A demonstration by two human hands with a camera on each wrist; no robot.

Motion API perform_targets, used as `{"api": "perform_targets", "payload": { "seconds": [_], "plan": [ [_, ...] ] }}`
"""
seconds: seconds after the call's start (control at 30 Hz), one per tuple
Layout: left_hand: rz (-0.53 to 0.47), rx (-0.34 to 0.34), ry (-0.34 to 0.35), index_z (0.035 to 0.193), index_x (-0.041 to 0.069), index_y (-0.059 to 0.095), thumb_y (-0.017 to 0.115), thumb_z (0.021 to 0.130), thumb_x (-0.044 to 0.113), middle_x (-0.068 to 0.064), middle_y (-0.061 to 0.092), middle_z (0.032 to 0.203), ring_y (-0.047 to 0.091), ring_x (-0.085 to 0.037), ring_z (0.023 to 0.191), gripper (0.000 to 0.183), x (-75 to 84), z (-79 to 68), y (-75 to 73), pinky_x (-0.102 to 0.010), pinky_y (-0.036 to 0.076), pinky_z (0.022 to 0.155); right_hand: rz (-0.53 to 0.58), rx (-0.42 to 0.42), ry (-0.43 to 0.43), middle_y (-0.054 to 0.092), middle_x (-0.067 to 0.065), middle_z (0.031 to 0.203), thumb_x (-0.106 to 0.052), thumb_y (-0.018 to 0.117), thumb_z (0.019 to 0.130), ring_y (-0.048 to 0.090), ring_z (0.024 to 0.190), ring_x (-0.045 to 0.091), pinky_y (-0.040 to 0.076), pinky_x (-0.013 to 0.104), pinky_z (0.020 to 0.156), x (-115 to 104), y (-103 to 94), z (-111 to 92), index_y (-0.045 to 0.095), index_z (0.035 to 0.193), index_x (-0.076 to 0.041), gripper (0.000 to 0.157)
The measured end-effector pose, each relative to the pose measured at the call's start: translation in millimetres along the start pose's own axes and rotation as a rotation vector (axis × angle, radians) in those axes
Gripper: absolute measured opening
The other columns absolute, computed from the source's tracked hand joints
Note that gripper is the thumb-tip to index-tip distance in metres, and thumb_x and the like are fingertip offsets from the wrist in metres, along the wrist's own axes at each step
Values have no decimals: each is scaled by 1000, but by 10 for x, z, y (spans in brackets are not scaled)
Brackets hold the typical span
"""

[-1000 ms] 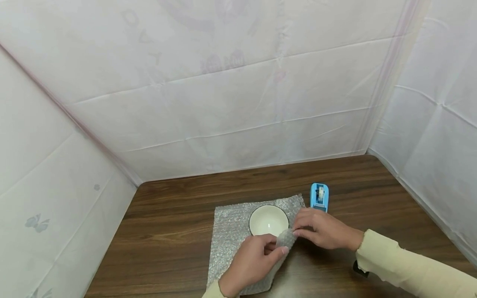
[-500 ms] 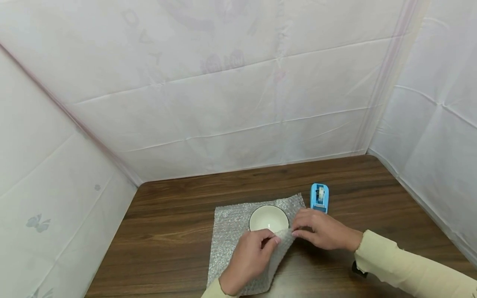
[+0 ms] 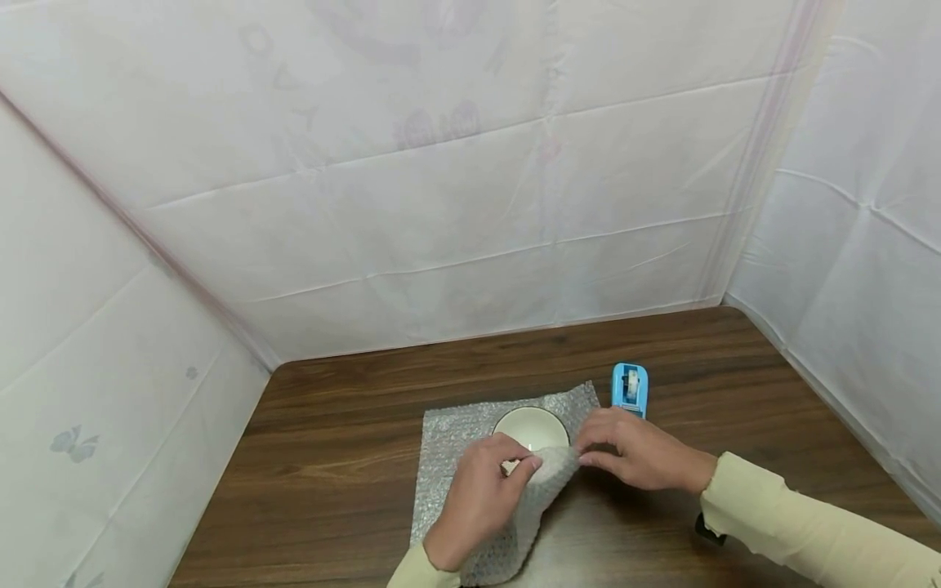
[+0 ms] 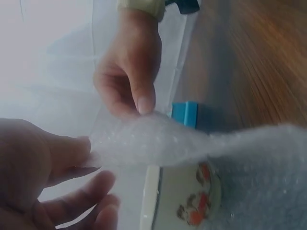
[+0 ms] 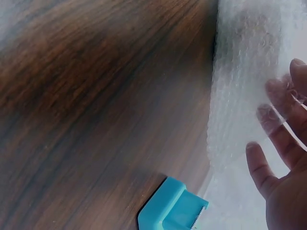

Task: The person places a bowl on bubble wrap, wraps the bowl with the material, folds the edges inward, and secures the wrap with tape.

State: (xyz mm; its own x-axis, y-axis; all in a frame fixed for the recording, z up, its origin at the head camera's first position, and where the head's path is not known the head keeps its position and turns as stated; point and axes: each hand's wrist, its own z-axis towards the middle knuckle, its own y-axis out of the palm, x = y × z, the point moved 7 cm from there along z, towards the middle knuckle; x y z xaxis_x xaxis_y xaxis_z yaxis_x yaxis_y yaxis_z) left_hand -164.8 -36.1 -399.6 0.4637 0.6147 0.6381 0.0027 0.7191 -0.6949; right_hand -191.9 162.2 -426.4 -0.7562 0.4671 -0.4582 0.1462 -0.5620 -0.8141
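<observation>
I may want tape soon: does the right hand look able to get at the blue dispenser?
Probably yes: the blue dispenser sits just beyond the right hand, nothing visible between, though it would likely release the bubble wrap first.

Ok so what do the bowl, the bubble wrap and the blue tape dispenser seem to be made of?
The bowl looks like glazed ceramic, perhaps enamel: pale, with a glossy highlight. The bubble wrap seems thin plastic film, going by its shiny, bubbled, translucent surface. The tape dispenser is probably hard plastic: smooth, evenly coloured.
</observation>
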Motion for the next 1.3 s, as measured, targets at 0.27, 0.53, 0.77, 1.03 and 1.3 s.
{"api": "perform_targets", "payload": {
  "seconds": [0.27, 0.53, 0.77, 1.03, 1.3],
  "plan": [
    [72, 90, -27, 82, 15, 78, 75, 96, 20, -1, 71, 103, 61, -20, 100, 14, -153, 9, -28, -38, 52, 85, -25, 16, 22, 72, -15, 100, -20, 72, 99, 61, 97, 2, 55, 31, 85, 71, -14, -7, 77, 99, -28, 9],
    [73, 43, -121, 86, 14, 81, 75, 97, 25, -11, 72, 123, 66, -32, 116, 16, -313, 58, -10, -51, 54, 93, -82, 36, 51, 71, -8, 110, -16, 77, 94, 61, 107, 10, 54, 37, 90, 119, -31, -18, 77, 95, -26, 11],
    [46, -3, -203, 87, 13, 82, 75, 96, 26, -16, 72, 131, 67, -38, 125, 17, -426, 92, 26, -57, 55, 99, -73, 35, 77, 70, -4, 114, -15, 78, 94, 61, 111, 13, 55, 38, 91, 149, -38, -26, 77, 94, -26, 11],
    [36, -6, -220, 84, 14, 81, 76, 95, 25, -17, 73, 130, 68, -39, 125, 16, -485, 116, 43, -58, 53, 103, -71, 29, 97, 70, -2, 116, -16, 77, 95, 60, 114, 15, 56, 38, 91, 184, -56, -28, 76, 93, -27, 11],
    [63, 14, -212, 82, 16, 80, 77, 94, 25, -13, 75, 127, 70, -36, 123, 15, -529, 134, 43, -55, 54, 104, -79, 33, 94, 70, -1, 118, -16, 78, 94, 60, 115, 16, 56, 39, 91, 225, -69, -47, 76, 92, -26, 11]
  ]
}}
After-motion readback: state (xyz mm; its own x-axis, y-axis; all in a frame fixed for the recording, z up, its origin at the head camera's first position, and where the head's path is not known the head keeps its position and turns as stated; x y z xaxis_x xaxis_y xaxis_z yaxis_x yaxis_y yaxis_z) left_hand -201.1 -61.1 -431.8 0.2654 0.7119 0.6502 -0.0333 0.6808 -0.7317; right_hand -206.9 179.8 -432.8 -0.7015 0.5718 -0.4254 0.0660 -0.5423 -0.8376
